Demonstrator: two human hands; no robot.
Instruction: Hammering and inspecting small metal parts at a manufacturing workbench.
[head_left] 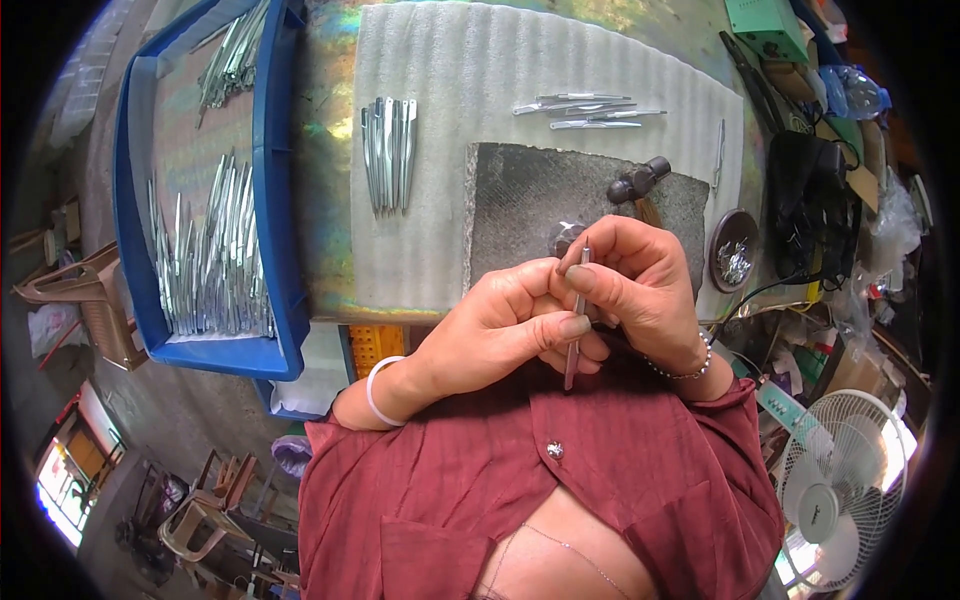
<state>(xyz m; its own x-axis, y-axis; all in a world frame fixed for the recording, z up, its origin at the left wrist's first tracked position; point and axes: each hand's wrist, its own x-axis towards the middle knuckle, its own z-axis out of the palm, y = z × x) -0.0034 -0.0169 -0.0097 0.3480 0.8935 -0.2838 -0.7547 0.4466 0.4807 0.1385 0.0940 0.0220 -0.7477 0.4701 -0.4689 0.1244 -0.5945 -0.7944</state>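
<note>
Both my hands meet over the near edge of a dark rough slab (515, 195). Between them they hold a slim pointed metal tool (571, 365) nearly upright in the view, its tip away from me. My left hand (505, 315) pinches its lower part between thumb and fingers. My right hand (645, 280) grips it near the tip with thumb and forefinger. Just beyond my fingertips, a small round shiny piece (566, 236) sits on the slab, partly hidden. A hammer (640, 180) lies on the slab past my right hand, its handle mostly covered.
White foam sheet (450, 50) bears a row of similar tools (388, 155), a loose pile (590, 110) and one single tool (719, 155). A blue tray (283, 150) at left holds many more. At right are a round dish of small metal bits (718, 262), a black bag (810, 200) and a fan (840, 490).
</note>
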